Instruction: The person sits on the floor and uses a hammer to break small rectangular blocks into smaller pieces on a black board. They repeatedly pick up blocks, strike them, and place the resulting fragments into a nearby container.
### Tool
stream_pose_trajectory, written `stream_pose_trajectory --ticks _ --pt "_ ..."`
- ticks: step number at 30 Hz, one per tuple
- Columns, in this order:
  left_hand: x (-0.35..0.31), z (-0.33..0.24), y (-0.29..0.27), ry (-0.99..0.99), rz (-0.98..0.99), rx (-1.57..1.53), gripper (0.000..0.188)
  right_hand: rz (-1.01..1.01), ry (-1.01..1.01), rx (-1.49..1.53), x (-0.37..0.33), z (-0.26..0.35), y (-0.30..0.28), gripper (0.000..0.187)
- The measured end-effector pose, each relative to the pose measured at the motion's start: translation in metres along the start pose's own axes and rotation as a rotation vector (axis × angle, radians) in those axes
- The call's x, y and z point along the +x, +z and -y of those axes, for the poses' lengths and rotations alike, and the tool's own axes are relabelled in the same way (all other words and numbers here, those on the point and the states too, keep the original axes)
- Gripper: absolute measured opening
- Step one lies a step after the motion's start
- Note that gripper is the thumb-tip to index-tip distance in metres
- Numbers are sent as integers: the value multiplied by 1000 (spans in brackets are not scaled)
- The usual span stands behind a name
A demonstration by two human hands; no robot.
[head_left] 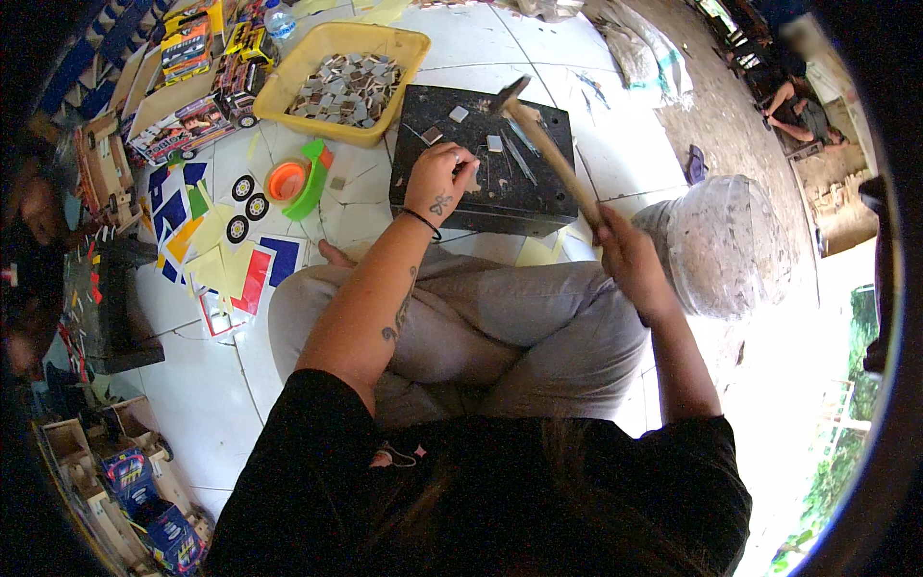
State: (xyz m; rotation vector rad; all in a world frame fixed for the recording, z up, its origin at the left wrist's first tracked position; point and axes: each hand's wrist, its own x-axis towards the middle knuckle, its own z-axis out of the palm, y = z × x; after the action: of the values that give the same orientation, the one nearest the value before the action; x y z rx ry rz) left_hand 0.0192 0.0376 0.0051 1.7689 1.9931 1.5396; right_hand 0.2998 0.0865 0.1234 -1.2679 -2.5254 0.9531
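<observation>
I sit cross-legged on a white tiled floor. A black slab (pixel 524 188) lies in front of my knees with a few small square pieces (pixel 459 113) on it. My left hand (pixel 437 181) rests on the slab's near left part, fingertips pinched on something small that I cannot make out. My right hand (pixel 625 255) grips the wooden handle of a hammer (pixel 543 139), whose head (pixel 510 93) is raised above the slab's far edge.
A yellow tub (pixel 409 48) of small square tiles stands beyond the slab. Coloured paper cut-outs (pixel 231 260), black wheels, an orange-green holder (pixel 298 178) and toy trucks (pixel 192 87) lie left. A full clear bag (pixel 721 240) stands right. Another person sits far right.
</observation>
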Motion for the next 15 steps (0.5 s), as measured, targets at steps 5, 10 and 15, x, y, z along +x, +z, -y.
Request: stream_pose_trajectory --ticks 5,10,15 --pt "-1 -1 1 7 5 4 11 -146 -192 -197 -50 27 23 41" --pt "-2 -1 -1 -2 18 -4 11 -105 -138 -272 -51 33 24 44" --pt "-2 -1 -1 16 15 45 11 -85 -156 -265 -54 32 24 43"
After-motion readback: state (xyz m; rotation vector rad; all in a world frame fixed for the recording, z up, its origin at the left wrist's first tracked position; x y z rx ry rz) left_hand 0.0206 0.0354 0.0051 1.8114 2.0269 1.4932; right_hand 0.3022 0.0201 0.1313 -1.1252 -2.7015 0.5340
